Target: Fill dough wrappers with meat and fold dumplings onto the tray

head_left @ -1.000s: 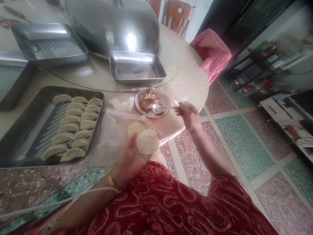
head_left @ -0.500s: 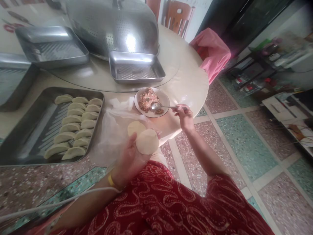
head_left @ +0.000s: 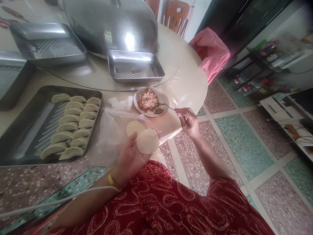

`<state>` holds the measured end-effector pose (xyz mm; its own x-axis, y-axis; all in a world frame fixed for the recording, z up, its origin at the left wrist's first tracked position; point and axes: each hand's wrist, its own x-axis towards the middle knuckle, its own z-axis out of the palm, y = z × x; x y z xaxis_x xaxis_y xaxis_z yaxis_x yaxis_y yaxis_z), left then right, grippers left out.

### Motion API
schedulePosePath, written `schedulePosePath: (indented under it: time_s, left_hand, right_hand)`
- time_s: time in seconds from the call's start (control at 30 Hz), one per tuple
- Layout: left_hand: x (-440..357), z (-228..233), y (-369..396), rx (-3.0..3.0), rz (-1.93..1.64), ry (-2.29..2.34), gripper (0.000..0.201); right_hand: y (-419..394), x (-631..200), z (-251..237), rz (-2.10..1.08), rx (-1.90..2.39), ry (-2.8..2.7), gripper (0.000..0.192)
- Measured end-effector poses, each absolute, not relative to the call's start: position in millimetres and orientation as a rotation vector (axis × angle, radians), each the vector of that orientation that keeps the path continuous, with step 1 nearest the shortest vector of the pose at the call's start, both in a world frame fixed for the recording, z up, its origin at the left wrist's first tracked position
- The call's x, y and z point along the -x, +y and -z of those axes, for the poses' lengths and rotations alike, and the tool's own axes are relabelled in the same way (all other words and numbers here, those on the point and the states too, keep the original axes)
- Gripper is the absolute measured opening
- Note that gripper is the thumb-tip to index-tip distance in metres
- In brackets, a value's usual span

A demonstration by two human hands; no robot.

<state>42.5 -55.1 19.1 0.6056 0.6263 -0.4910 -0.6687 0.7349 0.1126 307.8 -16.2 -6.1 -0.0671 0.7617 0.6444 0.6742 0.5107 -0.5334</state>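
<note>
A round dumpling wrapper lies across the fingers of my left hand, my thumb at its left edge. Just beyond it, a second wrapper rests on the table by a crumpled clear plastic sheet. My right hand is closed round the handle of a metal spoon. The spoon's bowl is hidden in the minced filling, which is heaped on a white plate. To the left, folded dumplings stand in two rows in a dark metal tray.
A small steel tray and a large perforated metal dome stand behind the plate. More metal trays are at the far left. Beyond the table's right edge is a chair draped in pink cloth. A white cable crosses my left forearm.
The spoon's bowl, visible on the plate before, is now pushed into the filling. My right hand has turned and shifted slightly right and down. My left hand keeps the wrapper almost still.
</note>
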Motion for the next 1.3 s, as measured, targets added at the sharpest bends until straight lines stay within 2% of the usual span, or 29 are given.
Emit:
schedulePosePath:
  time_s: [0.23,0.3,0.4,0.57,0.73,0.9,1.07,1.3]
  left_hand:
    - [-42,-19,-54,0.101,-0.768,0.576,0.06]
    - [-43,-19,-53,0.112,-0.76,0.573,0.06]
    - [-46,-21,-52,0.125,-0.749,0.581,0.06]
    - [-52,-24,-49,0.148,-0.733,0.605,0.058]
    - [-59,-18,-38,0.113,-0.715,0.635,0.06]
    - [-65,-10,-24,0.1,-0.721,0.612,0.06]
    - [-69,-12,-18,0.031,-0.75,0.547,0.055]
    - [-73,-20,-21,0.121,-0.756,0.527,0.059]
  right_hand:
    - [-7,-323,21,-0.133,1.082,-2.032,0.038]
    - [-7,-327,21,-0.173,1.064,-2.016,0.036]
    - [-9,-328,16,-0.318,1.116,-1.956,0.023]
    - [-13,-309,8,-0.653,1.218,-1.586,0.011]
    - [4,-299,8,-1.065,1.422,-0.933,0.011]
    - [21,-303,-10,-1.29,1.421,-0.789,0.01]
    - [14,-301,-47,-1.195,1.367,-0.999,0.011]
    - [-23,-269,-86,-0.636,1.283,-1.738,0.017]
